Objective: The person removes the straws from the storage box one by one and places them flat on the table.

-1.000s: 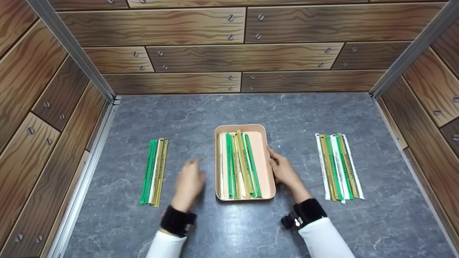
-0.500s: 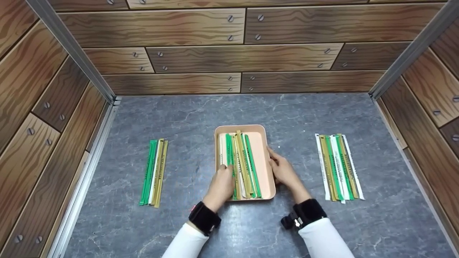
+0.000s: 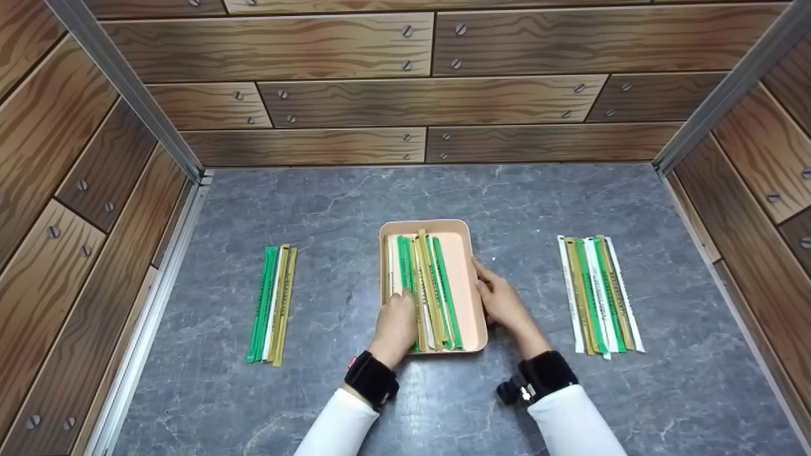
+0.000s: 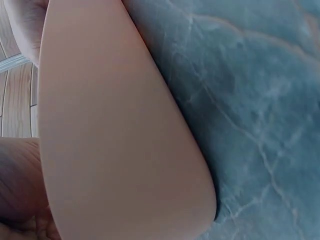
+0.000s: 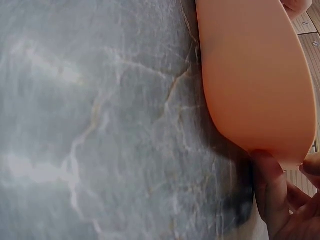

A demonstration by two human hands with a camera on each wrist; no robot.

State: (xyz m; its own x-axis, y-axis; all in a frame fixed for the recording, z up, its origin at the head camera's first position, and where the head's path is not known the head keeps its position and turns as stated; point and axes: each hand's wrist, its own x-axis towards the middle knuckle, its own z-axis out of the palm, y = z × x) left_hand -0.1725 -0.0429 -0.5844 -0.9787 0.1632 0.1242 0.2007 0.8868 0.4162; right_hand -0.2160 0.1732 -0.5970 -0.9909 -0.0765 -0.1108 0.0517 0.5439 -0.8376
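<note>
- Since a second ago your left hand [image 3: 395, 324] has crossed from the bare bench [image 3: 329, 215] to the tray [image 3: 467, 297], fingers now curled on the wrapped sticks [image 3: 423, 288] at its left side
- Your right hand [image 3: 500, 299] grips the tray's right rim
- Tray sits mid-bench, between the left bundle [image 3: 272, 304] and right bundle [image 3: 599, 294]

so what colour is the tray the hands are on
Peach-pink, plain. The tray shows best in the head view.
</note>
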